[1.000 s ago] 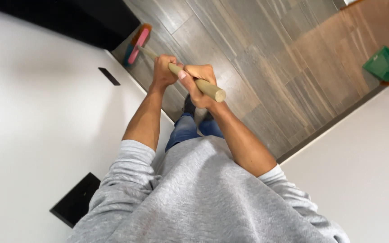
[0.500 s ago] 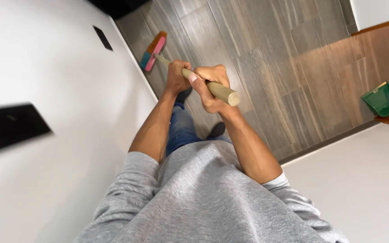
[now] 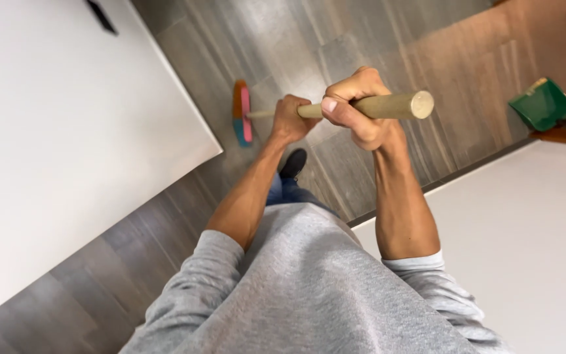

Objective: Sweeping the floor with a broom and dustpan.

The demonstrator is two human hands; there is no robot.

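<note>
Though pink-headed, broom [image 3: 335, 108], pale wooden handle

The person wears a light heather-grey sweatshirt [image 3: 296, 288] of soft, faintly flecked knit, filling the near part of the view. Both sleeves are pushed up: the left sleeve [image 3: 191, 282] bunches in loose folds above the elbow, and the right sleeve [image 3: 427, 282] ends in a paler ribbed cuff [image 3: 411, 262] just above the elbow. The forearms are bare, as are the left hand [image 3: 291, 121] and the right hand [image 3: 358, 108], with no watch or rings showing. Farther off, blue denim jeans [image 3: 286, 191] show, and a dark shoe [image 3: 293, 162] beyond them.
</note>
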